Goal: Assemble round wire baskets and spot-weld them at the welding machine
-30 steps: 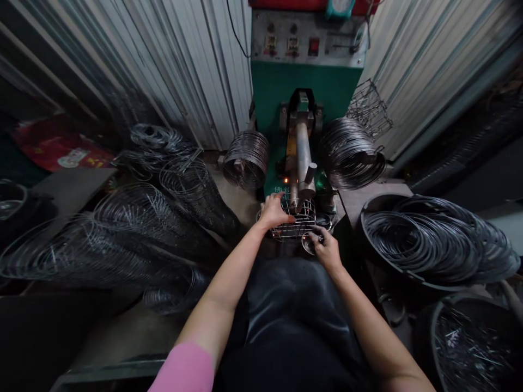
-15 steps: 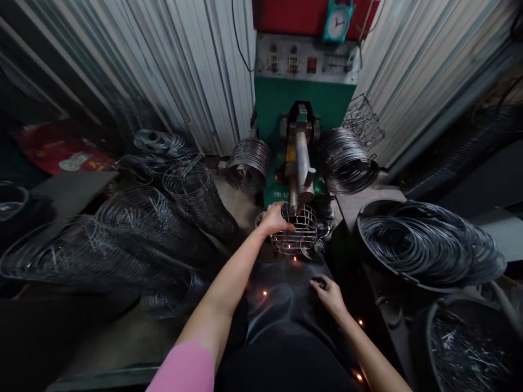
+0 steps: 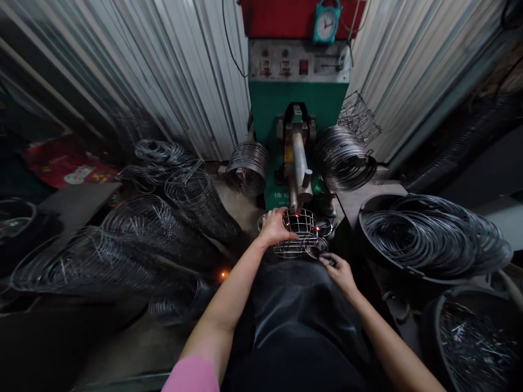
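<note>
A round wire basket (image 3: 307, 224) sits under the tip of a spot welder (image 3: 300, 163), with small orange sparks at its wires. My left hand (image 3: 275, 227) is closed around the basket's left side, thumb stretched across the wires. Close to the basket's lower right edge, my right hand (image 3: 338, 271) has its fingers pressed together. The fingertips look dark, and whatever they pinch is too small to make out. A small wire ring (image 3: 312, 249) shows just ahead of those fingers.
Wire coils (image 3: 247, 167) flank the green machine on the left, with another coil (image 3: 345, 158) on the right. Tall stacks of wire rings (image 3: 147, 234) stand at left. At right are a tub of wire rings (image 3: 425, 234) and a bucket of short wire pieces (image 3: 478, 337).
My right hand has moved up and forward to the basket's lower right edge. My left hand stays on the basket. Sparks that were scattered over my lap now show mostly at the basket.
</note>
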`<state>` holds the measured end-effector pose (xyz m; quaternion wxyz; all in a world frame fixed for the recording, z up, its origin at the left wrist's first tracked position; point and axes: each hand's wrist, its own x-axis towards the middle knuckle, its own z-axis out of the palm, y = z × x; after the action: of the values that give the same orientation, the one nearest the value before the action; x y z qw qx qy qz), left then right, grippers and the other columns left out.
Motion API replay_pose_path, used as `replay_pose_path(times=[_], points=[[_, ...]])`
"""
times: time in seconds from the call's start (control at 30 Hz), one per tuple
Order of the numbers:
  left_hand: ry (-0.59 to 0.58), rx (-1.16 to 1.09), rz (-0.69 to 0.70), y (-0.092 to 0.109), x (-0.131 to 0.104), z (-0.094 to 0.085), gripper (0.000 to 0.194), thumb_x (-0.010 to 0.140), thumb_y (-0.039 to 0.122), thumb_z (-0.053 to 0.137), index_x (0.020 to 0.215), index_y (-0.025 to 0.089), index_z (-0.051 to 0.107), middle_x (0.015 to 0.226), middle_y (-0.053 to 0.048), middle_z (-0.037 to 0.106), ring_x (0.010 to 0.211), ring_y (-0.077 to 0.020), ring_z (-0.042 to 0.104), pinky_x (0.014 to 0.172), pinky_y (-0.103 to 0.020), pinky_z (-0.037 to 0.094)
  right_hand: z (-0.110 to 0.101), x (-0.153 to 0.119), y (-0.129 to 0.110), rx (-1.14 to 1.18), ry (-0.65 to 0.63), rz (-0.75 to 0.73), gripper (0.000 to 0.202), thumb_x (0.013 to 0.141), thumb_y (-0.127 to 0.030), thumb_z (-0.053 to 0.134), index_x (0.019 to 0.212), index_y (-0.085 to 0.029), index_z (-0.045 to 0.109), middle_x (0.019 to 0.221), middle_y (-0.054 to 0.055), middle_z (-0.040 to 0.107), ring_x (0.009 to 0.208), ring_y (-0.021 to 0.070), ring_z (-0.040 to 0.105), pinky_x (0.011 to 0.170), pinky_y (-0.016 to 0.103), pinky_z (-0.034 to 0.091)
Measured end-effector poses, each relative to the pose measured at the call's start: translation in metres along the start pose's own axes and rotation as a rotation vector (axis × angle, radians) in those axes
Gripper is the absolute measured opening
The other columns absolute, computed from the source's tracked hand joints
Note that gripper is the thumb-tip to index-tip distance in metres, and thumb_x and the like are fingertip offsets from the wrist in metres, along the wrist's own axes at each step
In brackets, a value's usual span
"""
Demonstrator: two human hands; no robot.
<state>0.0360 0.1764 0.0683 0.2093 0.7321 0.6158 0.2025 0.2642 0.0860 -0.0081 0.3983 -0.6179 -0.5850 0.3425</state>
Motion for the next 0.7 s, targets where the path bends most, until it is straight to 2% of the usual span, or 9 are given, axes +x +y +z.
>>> replay_pose_path(times=[0.07, 0.17, 0.23, 0.3, 0.4, 0.5, 0.6, 0.63, 0.7], points=[[-0.036, -0.124, 0.042, -0.007, 0.006, -0.006, 0.093, 0.049, 0.056, 0.076, 0.128, 0.023, 0.04, 0.118, -0.008, 0.053, 0.111, -0.0273, 0.048, 0.094, -0.037, 0.038, -0.003, 0.035, -0.018, -0.02, 0.052, -0.129, 0.033, 0.075, -0.047, 0.053, 0.082, -0.019, 0.068, 0.082, 0.008, 0.069, 0.079, 0.0231, 0.063, 0.073, 0.034, 0.049], [-0.091, -0.329, 0.064, -0.019, 0.024, -0.016, 0.063, 0.07, 0.065, 0.054, 0.114, 0.02, 0.055, 0.1, -0.004, 0.062, 0.093, -0.0205, 0.056, 0.081, -0.029, 0.043, -0.003, 0.096, -0.047, -0.092, 0.043, -0.359, 0.031, 0.078, -0.043, 0.051, 0.086, -0.02, 0.069, 0.094, 0.009, 0.067, 0.091, 0.0225, 0.061, 0.084, 0.036, 0.046], [-0.099, -0.346, 0.04, -0.026, 0.037, -0.019, 0.056, 0.076, 0.067, 0.042, 0.092, 0.018, 0.064, 0.08, -0.001, 0.062, 0.078, -0.0173, 0.057, 0.069, -0.026, 0.043, 0.001, 0.132, -0.062, -0.127, -0.086, -0.406, 0.028, 0.078, -0.041, 0.053, 0.085, -0.02, 0.07, 0.095, 0.007, 0.067, 0.092, 0.0218, 0.06, 0.084, 0.034, 0.046], [-0.117, -0.3, 0.026, -0.032, 0.048, -0.019, 0.054, 0.074, 0.068, 0.044, 0.078, 0.018, 0.064, 0.067, 0.001, 0.059, 0.069, -0.0155, 0.054, 0.061, -0.025, 0.04, 0.006, 0.157, -0.071, -0.163, -0.275, -0.387, 0.027, 0.077, -0.039, 0.054, 0.081, -0.018, 0.07, 0.089, 0.005, 0.069, 0.087, 0.0216, 0.062, 0.079, 0.032, 0.047], [-0.133, -0.224, 0.032, -0.034, 0.06, -0.012, 0.052, 0.071, 0.068, 0.049, 0.076, 0.019, 0.064, 0.065, 0.002, 0.058, 0.067, -0.0153, 0.053, 0.059, -0.024, 0.038, 0.012, 0.177, -0.071, -0.205, -0.433, -0.36, 0.025, 0.076, -0.036, 0.056, 0.078, -0.017, 0.071, 0.08, 0.003, 0.07, 0.082, 0.022, 0.062, 0.072, 0.029, 0.048], [-0.053, -0.096, 0.009, -0.031, 0.067, -0.005, 0.052, 0.076, 0.067, 0.043, 0.08, 0.021, 0.065, 0.072, -0.001, 0.063, 0.077, -0.0193, 0.058, 0.068, -0.027, 0.04, 0.021, 0.188, -0.067, -0.268, -0.327, -0.346, 0.018, 0.074, -0.027, 0.057, 0.074, -0.015, 0.07, 0.077, 0.004, 0.07, 0.08, 0.0229, 0.062, 0.073, 0.031, 0.048], [0.086, -0.048, -0.018, -0.032, 0.071, -0.009, 0.046, 0.083, 0.059, 0.04, 0.092, 0.021, 0.064, 0.096, -0.006, 0.066, 0.098, -0.0231, 0.057, 0.081, -0.032, 0.041, 0.027, 0.199, -0.065, -0.314, -0.244, -0.332, 0.014, 0.072, -0.019, 0.056, 0.069, -0.014, 0.069, 0.074, 0.007, 0.07, 0.076, 0.0228, 0.062, 0.072, 0.032, 0.048], [0.1, -0.084, -0.003, -0.037, 0.069, -0.013, 0.043, 0.085, 0.055, 0.04, 0.098, 0.021, 0.063, 0.105, -0.006, 0.064, 0.103, -0.0225, 0.056, 0.085, -0.032, 0.041, 0.026, 0.202, -0.065, -0.315, -0.252, -0.339, 0.013, 0.071, -0.018, 0.057, 0.068, -0.014, 0.069, 0.074, 0.007, 0.07, 0.075, 0.0227, 0.062, 0.071, 0.032, 0.048], [0.038, -0.203, 0.054, -0.052, 0.061, -0.022, 0.036, 0.088, 0.046, 0.041, 0.106, 0.021, 0.062, 0.113, -0.005, 0.063, 0.107, -0.0196, 0.055, 0.089, -0.03, 0.041, 0.017, 0.205, -0.064, -0.328, -0.281, -0.36, 0.013, 0.071, -0.02, 0.058, 0.071, -0.014, 0.069, 0.074, 0.007, 0.07, 0.073, 0.0227, 0.062, 0.069, 0.033, 0.049]])
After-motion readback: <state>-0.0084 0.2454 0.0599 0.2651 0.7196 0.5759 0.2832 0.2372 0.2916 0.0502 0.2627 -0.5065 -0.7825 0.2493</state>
